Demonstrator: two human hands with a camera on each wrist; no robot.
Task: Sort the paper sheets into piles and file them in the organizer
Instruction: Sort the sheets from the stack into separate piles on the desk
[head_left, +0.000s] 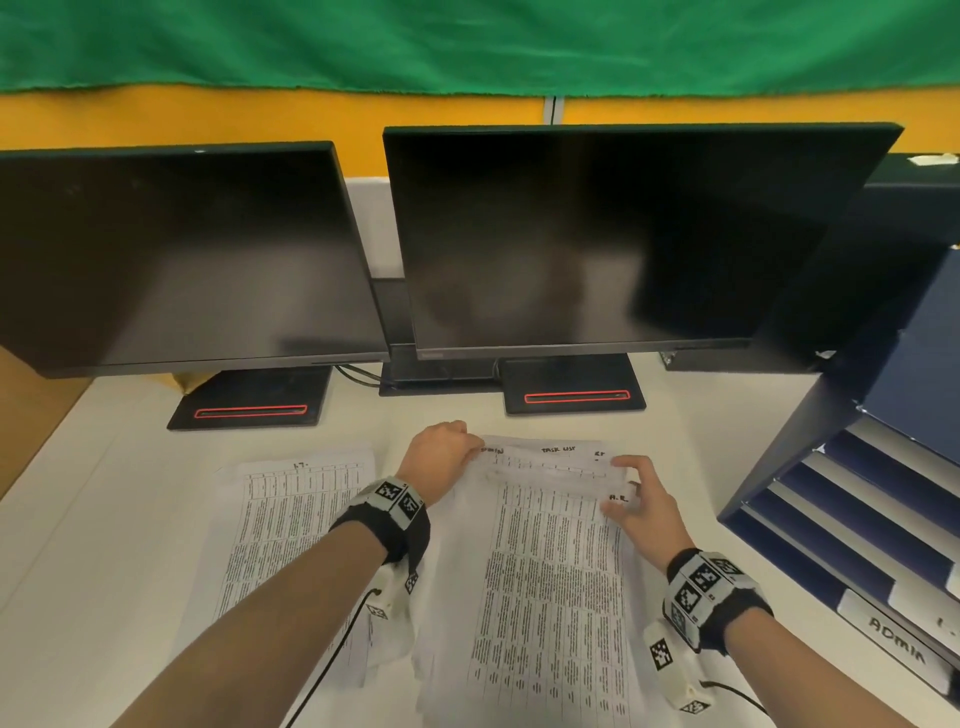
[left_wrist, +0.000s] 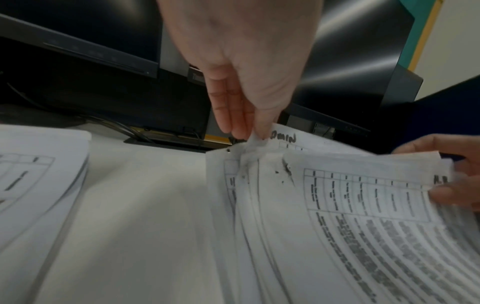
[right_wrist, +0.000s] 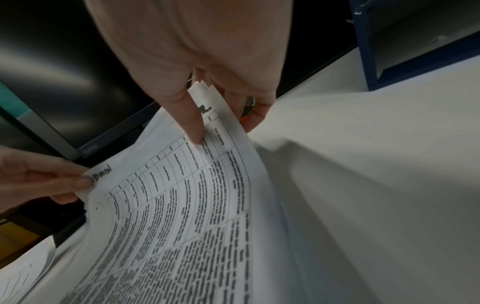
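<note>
A stack of printed paper sheets (head_left: 550, 582) lies mid-desk, its far edge lifted by both hands. My left hand (head_left: 470, 449) pinches the far left corner of a sheet (left_wrist: 255, 142) beside a handwritten "ADMIN". My right hand (head_left: 623, 488) grips the far right corner, with the thumb (right_wrist: 194, 131) on top and the fingers (right_wrist: 255, 115) underneath. Several sheet edges fan apart between the hands (left_wrist: 363, 185). A second pile (head_left: 296, 525), marked "I.T.", lies flat to the left. The dark blue organizer (head_left: 810, 415) stands at the right, its trays facing me, one of them labelled "ADMIN" (head_left: 898, 642).
Two dark monitors (head_left: 182, 254) (head_left: 613, 234) on black bases stand just beyond the papers, with cables between them. Bare white desk (head_left: 104, 493) shows left of the "I.T." pile and between the middle stack and the organizer (right_wrist: 363, 164).
</note>
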